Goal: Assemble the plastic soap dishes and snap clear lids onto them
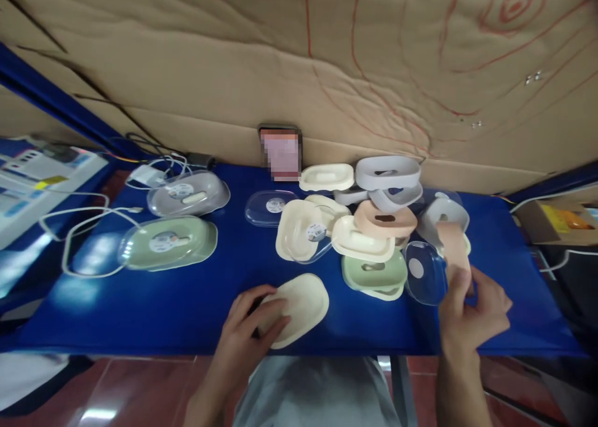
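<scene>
My left hand (259,318) grips the left side of a shallow cream plastic dish (306,305) near the table's front edge, fingers over its inside. At the right, my right hand (471,309) pinches an upright peach plastic piece (453,246), seen nearly edge-on. Beside it lie a clear lid (426,271) and a grey dish part (443,218). Between the hands are a green dish part with a slot (378,274), a peach slotted part (390,218), a cream dish (362,243) and another cream dish (294,231) with a labelled clear lid partly over it.
Two lidded dishes, one grey (205,193) and one green (182,243), sit at the left beside a white cable (68,246). A phone (283,153) leans on the cardboard wall (210,91). Grey parts (387,172) are piled at the back. A cardboard box (537,218) stands far right.
</scene>
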{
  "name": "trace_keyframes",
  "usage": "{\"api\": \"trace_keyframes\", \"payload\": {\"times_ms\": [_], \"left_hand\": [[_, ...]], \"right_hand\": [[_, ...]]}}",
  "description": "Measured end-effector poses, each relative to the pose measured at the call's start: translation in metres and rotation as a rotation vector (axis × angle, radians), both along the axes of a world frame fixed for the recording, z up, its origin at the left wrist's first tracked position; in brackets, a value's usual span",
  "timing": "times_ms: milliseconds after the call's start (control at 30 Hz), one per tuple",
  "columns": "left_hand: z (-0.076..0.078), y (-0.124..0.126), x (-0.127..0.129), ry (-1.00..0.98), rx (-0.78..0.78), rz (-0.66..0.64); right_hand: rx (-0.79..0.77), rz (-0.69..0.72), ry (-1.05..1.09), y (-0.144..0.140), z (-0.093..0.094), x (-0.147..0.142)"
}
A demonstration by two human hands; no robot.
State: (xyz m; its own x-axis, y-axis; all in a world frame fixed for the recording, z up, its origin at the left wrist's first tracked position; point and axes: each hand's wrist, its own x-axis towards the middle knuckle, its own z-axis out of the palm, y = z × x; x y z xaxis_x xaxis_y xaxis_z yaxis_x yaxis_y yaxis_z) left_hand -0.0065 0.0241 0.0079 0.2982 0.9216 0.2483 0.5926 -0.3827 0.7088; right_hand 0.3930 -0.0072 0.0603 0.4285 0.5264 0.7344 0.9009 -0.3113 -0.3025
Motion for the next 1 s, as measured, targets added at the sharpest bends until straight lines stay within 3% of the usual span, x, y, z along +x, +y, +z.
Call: {"api": "trace_keyframes", "payload": {"times_ms": [100, 200, 300, 467, 600, 667, 767, 867, 933, 1000], "left_hand": [[0.003, 0.002, 0.005, 0.006, 0.008, 0.024], [0.007, -0.001, 0.011, -0.009, -0.023, 0.068], [0.01, -0.01, 0.019, -0.062, -0.086, 0.122], [0.017, -0.025, 0.032, -0.42, -0.313, 0.148], [0.037, -0.023, 0.053, -0.662, -0.526, -0.009], [0.048, -0.017, 0.067, -0.742, -0.605, -0.081], [0.059, -0.009, 0.088, -0.876, -0.706, -0.117], [0.062, -0.006, 0.099, -0.94, -0.754, -0.096], [0.062, -0.007, 0.096, -0.885, -0.709, -0.084], [0.061, -0.005, 0.083, -0.751, -0.58, -0.02]], "right_hand": [[-0.096, -0.09, -0.039, 0.026, 0.004, 0.023], [-0.218, 0.045, -0.029, 0.056, 0.012, 0.029], [-0.217, 0.199, -0.038, 0.066, 0.015, 0.025], [-0.119, 0.492, -0.022, 0.021, 0.006, -0.008], [-0.297, 1.014, -0.035, -0.027, 0.003, -0.065], [-0.371, 1.151, -0.057, -0.038, 0.004, -0.088], [-0.398, 1.166, -0.091, -0.045, 0.003, -0.099], [-0.392, 1.179, -0.117, -0.054, -0.003, -0.086], [-0.358, 1.168, -0.089, -0.063, -0.008, -0.069], [-0.29, 1.067, 0.01, -0.069, -0.012, -0.049]]}}
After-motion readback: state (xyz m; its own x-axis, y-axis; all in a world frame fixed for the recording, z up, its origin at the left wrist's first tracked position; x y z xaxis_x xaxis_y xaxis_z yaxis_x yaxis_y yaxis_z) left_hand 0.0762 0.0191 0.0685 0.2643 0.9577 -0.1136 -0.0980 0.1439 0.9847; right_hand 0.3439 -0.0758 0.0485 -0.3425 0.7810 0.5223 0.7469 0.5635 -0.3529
